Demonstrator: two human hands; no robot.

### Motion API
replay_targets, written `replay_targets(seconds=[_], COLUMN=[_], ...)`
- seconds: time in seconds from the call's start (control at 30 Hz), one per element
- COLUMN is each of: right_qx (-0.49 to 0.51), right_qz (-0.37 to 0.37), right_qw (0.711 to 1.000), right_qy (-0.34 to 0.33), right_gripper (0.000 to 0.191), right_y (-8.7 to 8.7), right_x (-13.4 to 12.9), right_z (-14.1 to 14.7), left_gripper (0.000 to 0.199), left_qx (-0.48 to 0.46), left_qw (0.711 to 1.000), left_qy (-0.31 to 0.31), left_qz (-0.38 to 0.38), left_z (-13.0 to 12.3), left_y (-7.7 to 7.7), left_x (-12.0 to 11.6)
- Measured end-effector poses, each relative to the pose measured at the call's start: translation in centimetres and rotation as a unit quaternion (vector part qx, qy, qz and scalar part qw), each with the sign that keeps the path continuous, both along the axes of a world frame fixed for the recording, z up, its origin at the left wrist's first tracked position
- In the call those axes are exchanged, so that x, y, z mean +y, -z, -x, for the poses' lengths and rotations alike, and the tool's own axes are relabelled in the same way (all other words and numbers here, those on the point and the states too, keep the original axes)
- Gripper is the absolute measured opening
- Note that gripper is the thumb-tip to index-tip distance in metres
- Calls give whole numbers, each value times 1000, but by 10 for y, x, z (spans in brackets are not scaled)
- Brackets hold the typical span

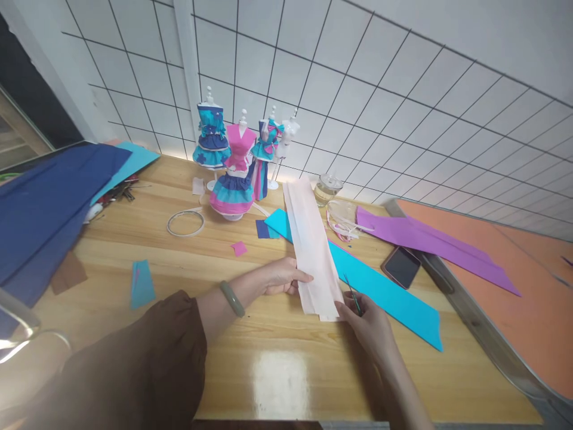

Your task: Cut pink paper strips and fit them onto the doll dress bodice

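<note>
A long pale pink strip (311, 245), folded in layers, slants up from the table between my hands. My left hand (283, 276) pinches its left edge, thumb on top and fingers underneath. At the lower right corner, my right hand (367, 319) grips the strip between thumb and fingers. Small dark scissors (353, 292) are also tucked in my right hand, blades pointing up and away. Beneath the pink strip, a bright blue folded strip (389, 292) lies across the table. Part of it is hidden by the pink one.
Several small dress forms (233, 173), most in colourful outfits, stand by the tiled wall. Nearby are a glass jar (328, 190), a purple strip (434, 242), a phone (401, 266) and a ring of tape (185, 223). Dark blue sheets (54, 197) cover the left side.
</note>
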State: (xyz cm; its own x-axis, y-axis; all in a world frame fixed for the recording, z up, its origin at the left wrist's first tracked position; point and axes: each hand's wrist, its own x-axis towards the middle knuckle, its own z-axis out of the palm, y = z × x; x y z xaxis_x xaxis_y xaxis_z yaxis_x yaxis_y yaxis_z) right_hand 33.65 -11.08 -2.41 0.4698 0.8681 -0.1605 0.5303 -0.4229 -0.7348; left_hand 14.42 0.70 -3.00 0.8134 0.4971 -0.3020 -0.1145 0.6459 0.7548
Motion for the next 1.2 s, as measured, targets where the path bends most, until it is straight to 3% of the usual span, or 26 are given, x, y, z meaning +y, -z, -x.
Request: replay_targets(seconds=[0.33,0.5,0.63,0.77,0.9,1.0,1.2], right_qx=[-181,-97,-20,-27,-153,-227,-116], right_qz=[-38,-51,-64,-54,-52,-10,-1], right_qw=[981,990,995,995,985,973,990], right_qy=[-61,-89,-76,-74,-64,-49,-83], right_gripper=[32,35,33,33,34,33,38], right_y=[-43,-47,-50,-48,-34,-20,-17], right_x=[-12,-37,-59,-68,-62,-57,-54], right_z=[6,-6,-21,-34,-34,-24,-11], left_gripper=[36,39,36,24,16,16,14], left_qx=[10,-23,-50,-69,-30,-9,26], left_qw=[1000,999,995,987,981,979,977], left_qy=[16,-21,-63,-125,-178,-200,-211], left_qz=[3,26,58,80,65,36,21], left_z=[-2,-1,-2,-4,-8,-11,-11], left_y=[-2,-8,-3,5,3,2,4], left_x=[1,0,6,11,8,4,6])
